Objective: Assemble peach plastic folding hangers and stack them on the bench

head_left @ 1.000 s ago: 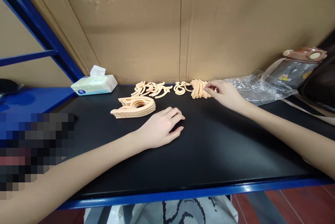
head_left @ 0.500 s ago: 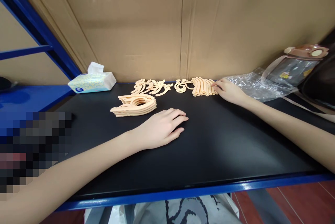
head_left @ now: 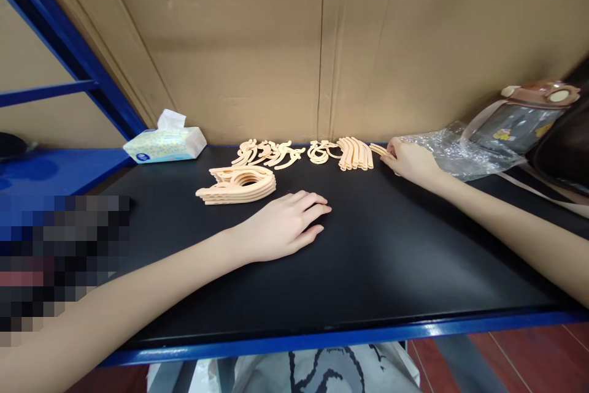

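My left hand rests on the black table top with its fingers apart and nothing in it. Behind it lies a stack of beige curved pieces. At the back right, my right hand is closed on a beige strip, whose end sticks out to the left of the fingers. Just left of that strip, and apart from it, is a row of beige curved strips. Small beige hook pieces and a pile of beige curved parts lie further left along the back.
A tissue box stands at the back left. Crumpled clear plastic and a bottle with a brown lid are at the back right. Cardboard rises behind the table, and a blue frame post stands left.
My right hand has moved slightly right, taking a strip away from the row's right end and leaving a gap. My left hand has stayed in place.
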{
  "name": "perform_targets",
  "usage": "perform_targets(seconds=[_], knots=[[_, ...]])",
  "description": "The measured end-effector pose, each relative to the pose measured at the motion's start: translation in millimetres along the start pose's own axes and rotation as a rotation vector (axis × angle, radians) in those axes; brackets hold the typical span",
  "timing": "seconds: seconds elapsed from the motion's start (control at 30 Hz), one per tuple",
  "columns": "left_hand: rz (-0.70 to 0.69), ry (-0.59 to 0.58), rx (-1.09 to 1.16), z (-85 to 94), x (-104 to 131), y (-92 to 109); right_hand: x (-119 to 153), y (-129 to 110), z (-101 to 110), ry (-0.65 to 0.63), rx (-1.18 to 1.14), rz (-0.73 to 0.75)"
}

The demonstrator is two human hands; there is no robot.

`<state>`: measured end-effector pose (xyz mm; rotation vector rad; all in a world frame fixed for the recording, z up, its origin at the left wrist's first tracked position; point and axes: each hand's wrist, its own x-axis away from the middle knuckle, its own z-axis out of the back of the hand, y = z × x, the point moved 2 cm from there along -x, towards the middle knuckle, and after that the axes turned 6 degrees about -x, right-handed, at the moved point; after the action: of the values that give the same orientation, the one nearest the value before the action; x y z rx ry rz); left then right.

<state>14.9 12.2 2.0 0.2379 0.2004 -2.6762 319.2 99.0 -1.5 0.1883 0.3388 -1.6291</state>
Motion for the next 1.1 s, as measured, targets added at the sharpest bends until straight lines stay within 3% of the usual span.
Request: perform_targets(seconds=[0.6,0.87,0.93,1.03,1.1], knots=[[0.006,-0.004,0.01,0.0,-1,0,-2,-1,6,-0.039,0.06,-0.144],[0.006,-0.004,0.008,-0.6,0,0,-4,4,6,0.094,-0.069,-0.2],[0.005,-0.001,0.007,-0.7,0,0,-2,-2,12,0.177,-0.152,-0.141],[0.003,-0.001,0.007,-0.5,-1,-1,7,-19,24,0.336,-0.292,0.067],[0.0,0.001,0.004,-0.2,-1,-1,17,-32,29,0.35,-0.373,0.182]])
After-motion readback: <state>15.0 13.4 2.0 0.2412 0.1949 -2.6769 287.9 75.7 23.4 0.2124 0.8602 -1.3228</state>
